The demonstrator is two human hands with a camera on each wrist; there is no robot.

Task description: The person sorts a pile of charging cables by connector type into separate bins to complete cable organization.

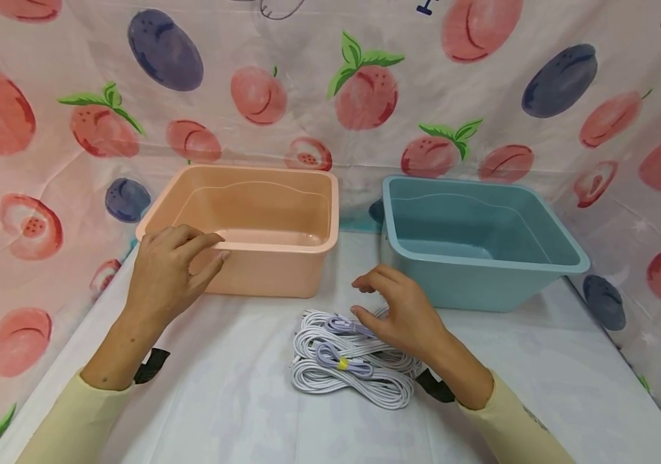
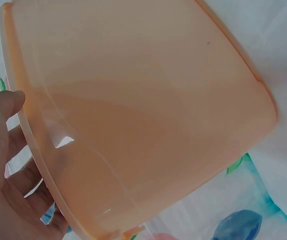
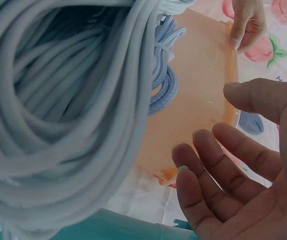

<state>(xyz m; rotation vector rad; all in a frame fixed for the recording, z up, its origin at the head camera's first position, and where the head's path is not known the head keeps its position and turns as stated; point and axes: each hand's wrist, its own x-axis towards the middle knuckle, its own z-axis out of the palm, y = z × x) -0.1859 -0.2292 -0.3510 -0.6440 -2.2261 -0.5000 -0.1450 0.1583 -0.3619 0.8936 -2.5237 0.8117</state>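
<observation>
My left hand (image 1: 163,274) is at the front rim of the peach-orange bin (image 1: 267,274), its fingers over the rim and the thumb on the outer side. In the left wrist view the thumb tip lies right at the edge of the rim. Low over a pile of bundled white cables (image 1: 359,386), my right hand (image 1: 402,309) hovers with fingers spread and slightly bent, nothing between them. A lilac braided cable (image 1: 330,356), tied with a yellow band, lies on the pile; another lilac bundle (image 1: 346,325) lies behind it.
A teal bin (image 1: 475,290) stands at the right, a gap away from the orange one. Nothing shows inside either bin. Behind them hangs a fruit-print cloth (image 1: 307,38). A white cloth (image 1: 232,380) covers the table.
</observation>
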